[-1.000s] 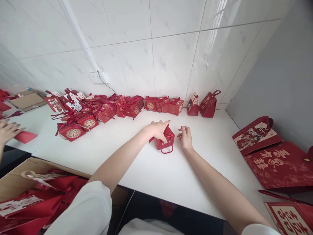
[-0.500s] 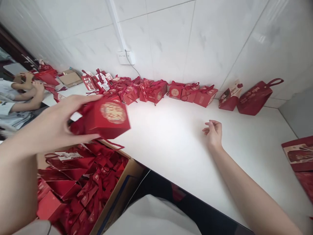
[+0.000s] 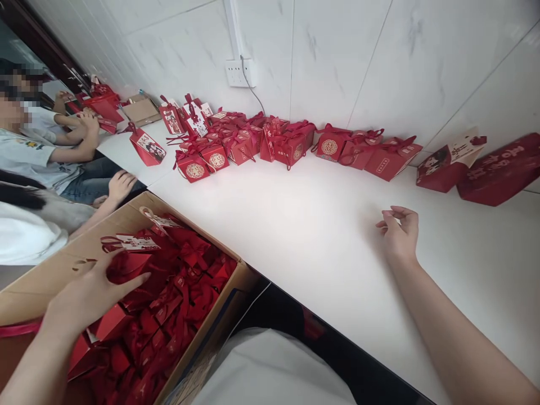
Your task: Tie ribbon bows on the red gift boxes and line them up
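Note:
My left hand reaches down into a cardboard carton at the lower left. Its fingers and thumb close round a small red gift box that lies on top of several other red boxes and ribbons in the carton. My right hand rests on the white table to the right. Its fingers are loosely curled and apart, with nothing in them.
A row of several red gift boxes with ribbons runs along the tiled wall, with larger red bags at the right. Other people sit at the far left with their hands on the table. A wall socket is above the row.
My left hand has carried the red gift box from above the table's edge down into the carton. The view has swung left. My right hand has stayed on the table.

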The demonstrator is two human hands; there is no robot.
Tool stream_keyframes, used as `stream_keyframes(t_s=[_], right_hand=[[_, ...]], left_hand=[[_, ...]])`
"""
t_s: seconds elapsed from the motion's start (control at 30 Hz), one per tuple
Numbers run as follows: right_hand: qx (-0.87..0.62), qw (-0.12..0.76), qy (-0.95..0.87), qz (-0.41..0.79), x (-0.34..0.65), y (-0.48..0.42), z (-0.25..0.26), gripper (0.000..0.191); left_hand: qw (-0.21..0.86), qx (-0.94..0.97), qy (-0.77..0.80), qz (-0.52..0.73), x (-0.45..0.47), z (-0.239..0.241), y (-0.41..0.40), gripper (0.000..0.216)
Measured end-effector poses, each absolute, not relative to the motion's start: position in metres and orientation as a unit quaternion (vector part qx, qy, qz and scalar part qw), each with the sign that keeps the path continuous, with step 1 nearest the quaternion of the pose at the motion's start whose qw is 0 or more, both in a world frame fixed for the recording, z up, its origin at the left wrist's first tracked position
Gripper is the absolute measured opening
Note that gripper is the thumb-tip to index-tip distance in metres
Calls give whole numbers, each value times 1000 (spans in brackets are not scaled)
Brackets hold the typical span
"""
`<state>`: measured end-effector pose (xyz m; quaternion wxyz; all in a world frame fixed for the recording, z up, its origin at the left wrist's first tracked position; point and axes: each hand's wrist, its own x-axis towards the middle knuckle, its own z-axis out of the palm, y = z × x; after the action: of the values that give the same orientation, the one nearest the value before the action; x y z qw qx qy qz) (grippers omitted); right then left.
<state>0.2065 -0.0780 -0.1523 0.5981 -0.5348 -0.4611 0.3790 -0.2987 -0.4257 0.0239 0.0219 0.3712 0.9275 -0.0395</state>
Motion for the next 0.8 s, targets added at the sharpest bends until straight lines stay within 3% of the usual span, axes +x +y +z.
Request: stream_keyframes(t_s=[0.4,0.8], right_hand=[[-539,588,-467,382,206,-80,-149,26],[-545,576,-477,380,204,-82,-146,29]], left_hand=[[-129,533,831,-92,-204,-37,-357,77],[-109,538,833,-65,-214,-87,-345,73]])
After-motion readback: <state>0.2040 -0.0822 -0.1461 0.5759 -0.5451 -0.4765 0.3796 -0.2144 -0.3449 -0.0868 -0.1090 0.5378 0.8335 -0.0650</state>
